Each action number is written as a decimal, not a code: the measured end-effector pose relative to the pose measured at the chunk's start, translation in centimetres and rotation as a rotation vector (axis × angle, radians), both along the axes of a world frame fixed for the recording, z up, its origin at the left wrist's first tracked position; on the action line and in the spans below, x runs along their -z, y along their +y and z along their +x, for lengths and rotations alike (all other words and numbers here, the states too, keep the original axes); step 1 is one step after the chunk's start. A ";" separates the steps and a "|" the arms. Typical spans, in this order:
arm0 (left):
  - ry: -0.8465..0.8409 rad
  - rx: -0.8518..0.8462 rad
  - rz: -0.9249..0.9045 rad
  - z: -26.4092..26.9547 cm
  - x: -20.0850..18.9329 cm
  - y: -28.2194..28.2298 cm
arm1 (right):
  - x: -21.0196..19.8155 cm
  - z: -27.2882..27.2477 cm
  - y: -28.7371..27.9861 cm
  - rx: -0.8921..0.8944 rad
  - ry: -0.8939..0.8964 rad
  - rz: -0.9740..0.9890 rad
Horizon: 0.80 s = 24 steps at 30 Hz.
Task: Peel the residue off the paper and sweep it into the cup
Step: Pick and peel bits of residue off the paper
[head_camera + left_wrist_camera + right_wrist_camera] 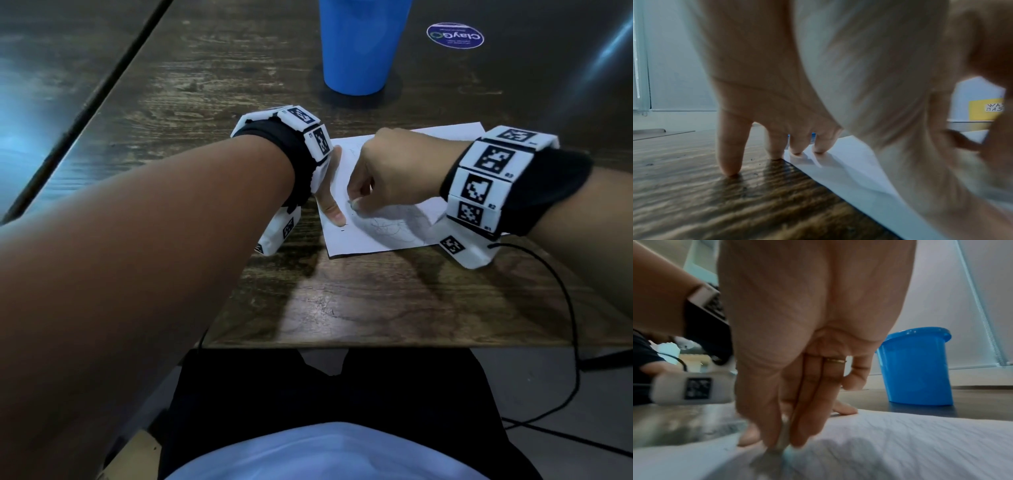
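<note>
1. Carrying everything is one dark, wood-grained worktop (359, 301); its flat top gives the sheet a firm backing to be rubbed against.
2. Standing upright beyond the sheet, well apart from both hands, is one tall blue plastic cup (359, 48). I judge it waits there, mouth up, so the loosened bits can later be swept in.
3. Lying flat near the front edge is one white rectangular paper sheet (404, 236), marked with faint grey scribbles; the residue sits on it, too small to count.
4. Pressing down on the sheet's left edge is one left hand (330, 195). Its fingers (797, 146) are straight and spread, two tips on the paper and two on the wood, probably to stop the sheet sliding.
5. Working near the sheet's lower left is one right hand (387, 174), its fingers bunched together with the tips down on the paper, pinching a small whitish piece (782, 441); what it is I cannot tell.
6. Stuck flat beyond the paper, right of the cup, is one round dark-blue sticker (455, 35), unused.
</note>
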<state>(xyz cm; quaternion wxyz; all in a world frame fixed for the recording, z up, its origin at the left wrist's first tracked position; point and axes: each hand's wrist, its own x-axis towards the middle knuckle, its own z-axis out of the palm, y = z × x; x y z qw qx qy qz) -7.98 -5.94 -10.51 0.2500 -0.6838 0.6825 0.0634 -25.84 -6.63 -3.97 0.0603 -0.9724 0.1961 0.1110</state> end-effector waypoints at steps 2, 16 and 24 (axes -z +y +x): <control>-0.009 -0.015 0.001 0.2 0.6 -0.2 | -0.1 -0.4 0.4 -0.041 0.063 0.103; -0.049 -0.002 0.031 0.8 1.3 -0.9 | -0.5 -0.2 -0.1 -0.037 0.097 0.068; 0.000 -0.052 0.000 1.4 2.4 -1.7 | -0.8 -0.3 0.5 -0.014 0.116 0.046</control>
